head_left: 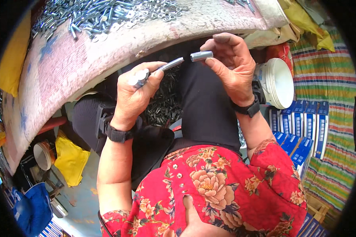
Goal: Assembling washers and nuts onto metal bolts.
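My left hand [132, 93] is closed around several metal bolts, their round ends [141, 76] bunched at the fingers. One threaded bolt [172, 64] sticks out from between thumb and forefinger, pointing right. In my right hand [235, 65], thumb and forefinger pinch a short grey metal sleeve [201, 56] by its side; the other fingers are raised and curled. The sleeve's left end faces the bolt's tip, with a small gap between them. Under my hands, between the knees, lies a heap of small dark metal sleeves [162, 104], partly hidden by my left hand and leg.
A cloth-covered table [79, 65] ahead carries piles of bolts [93, 17] and washers [160, 12]. At right stand a white bucket [279, 83] and blue-and-white boxes [304, 118] beside a striped sheet [328, 98]. A yellow cloth [69, 158] lies at lower left.
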A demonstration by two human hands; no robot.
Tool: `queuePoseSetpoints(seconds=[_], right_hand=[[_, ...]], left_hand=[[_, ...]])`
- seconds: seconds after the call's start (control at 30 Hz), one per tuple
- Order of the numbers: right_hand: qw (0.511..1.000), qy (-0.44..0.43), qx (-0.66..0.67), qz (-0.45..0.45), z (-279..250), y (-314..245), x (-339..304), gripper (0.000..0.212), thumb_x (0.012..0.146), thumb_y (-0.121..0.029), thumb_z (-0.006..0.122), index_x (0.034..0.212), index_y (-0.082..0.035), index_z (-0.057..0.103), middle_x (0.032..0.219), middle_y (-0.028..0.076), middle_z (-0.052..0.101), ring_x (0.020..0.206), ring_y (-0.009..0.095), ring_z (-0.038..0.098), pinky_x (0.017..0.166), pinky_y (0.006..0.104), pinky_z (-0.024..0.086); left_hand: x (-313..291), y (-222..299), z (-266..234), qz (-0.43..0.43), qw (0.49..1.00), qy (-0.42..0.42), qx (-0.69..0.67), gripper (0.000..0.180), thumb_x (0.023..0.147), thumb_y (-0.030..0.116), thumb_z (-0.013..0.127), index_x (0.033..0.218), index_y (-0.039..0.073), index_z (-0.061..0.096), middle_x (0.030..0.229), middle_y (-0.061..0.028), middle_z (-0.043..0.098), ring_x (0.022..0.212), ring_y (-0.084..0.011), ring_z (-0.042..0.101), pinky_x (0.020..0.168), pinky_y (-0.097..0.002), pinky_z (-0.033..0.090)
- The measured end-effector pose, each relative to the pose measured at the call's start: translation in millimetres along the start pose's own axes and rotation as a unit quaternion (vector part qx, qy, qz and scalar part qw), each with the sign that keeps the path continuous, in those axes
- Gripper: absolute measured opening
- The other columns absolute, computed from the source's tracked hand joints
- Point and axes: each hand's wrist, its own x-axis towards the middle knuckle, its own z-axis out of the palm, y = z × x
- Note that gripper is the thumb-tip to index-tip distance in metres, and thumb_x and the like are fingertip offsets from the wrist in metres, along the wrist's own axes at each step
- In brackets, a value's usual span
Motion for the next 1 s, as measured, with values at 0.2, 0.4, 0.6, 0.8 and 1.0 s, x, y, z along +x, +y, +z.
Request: queuePoseSetpoints(seconds=[0.2, 0.4, 0.6, 0.8, 1.0], right_hand=[[0.997, -0.052, -0.051, 0.005, 20.0, -4.5, 8.6, 0.035, 0.076, 0.003, 0.062, 0.108, -0.001, 0.047, 0.095, 0.008, 0.059, 0.089, 0.012, 0.058, 0.079, 0.0238, 0.047], [0.984, -0.101, -0.009, 0.147, 27.0, -3.0, 15.4, 0.032, 0.078, -0.002, 0.063, 0.107, -0.001, 0.049, 0.081, 0.002, 0.059, 0.071, 0.006, 0.055, 0.062, 0.0194, 0.046], [0.975, -0.116, 0.009, 0.189, 44.6, 8.5, 16.1, 0.025, 0.079, -0.008, 0.063, 0.099, -0.003, 0.050, 0.067, -0.003, 0.055, 0.058, 0.002, 0.050, 0.051, 0.0173, 0.040], [0.966, -0.158, -0.163, 0.123, 42.8, 23.3, 25.1, 0.019, 0.076, -0.013, 0.066, 0.088, -0.002, 0.056, 0.060, 0.003, 0.056, 0.056, 0.004, 0.051, 0.051, 0.0205, 0.041], [0.949, -0.004, -0.316, -0.009, -0.7, 58.7, 107.5, 0.018, 0.074, -0.019, 0.066, 0.084, -0.004, 0.063, 0.069, 0.010, 0.061, 0.064, 0.015, 0.059, 0.059, 0.0270, 0.047]], left_hand=[[-6.1, -1.3, -12.2, 0.030, 0.999, -0.004, 0.031, 0.017, 0.083, 0.009, 0.059, 0.097, 0.001, 0.062, 0.064, 0.0064, 0.051, 0.056, -0.0006, 0.041, 0.048, -0.0167, 0.034], [-8.0, -2.4, -19.1, 0.017, 0.998, -0.041, 0.041, 0.026, 0.082, 0.010, 0.060, 0.107, 0.002, 0.059, 0.061, 0.0032, 0.053, 0.055, -0.0024, 0.046, 0.050, -0.0179, 0.039], [-4.1, 2.8, -17.7, 0.007, 0.996, -0.067, 0.053, 0.034, 0.080, 0.009, 0.061, 0.112, 0.003, 0.056, 0.067, -0.0021, 0.058, 0.055, -0.0045, 0.050, 0.052, -0.0200, 0.042], [8.5, -12.1, -14.5, 0.111, 0.981, -0.055, 0.152, 0.018, 0.082, 0.010, 0.060, 0.098, 0.001, 0.060, 0.075, -0.0084, 0.063, 0.065, -0.0104, 0.056, 0.059, -0.0242, 0.045], [12.9, -16.5, -14.2, -0.034, 0.998, 0.006, 0.045, 0.020, 0.084, 0.016, 0.059, 0.096, 0.001, 0.061, 0.066, 0.0029, 0.054, 0.058, -0.0033, 0.044, 0.052, -0.0185, 0.037]])
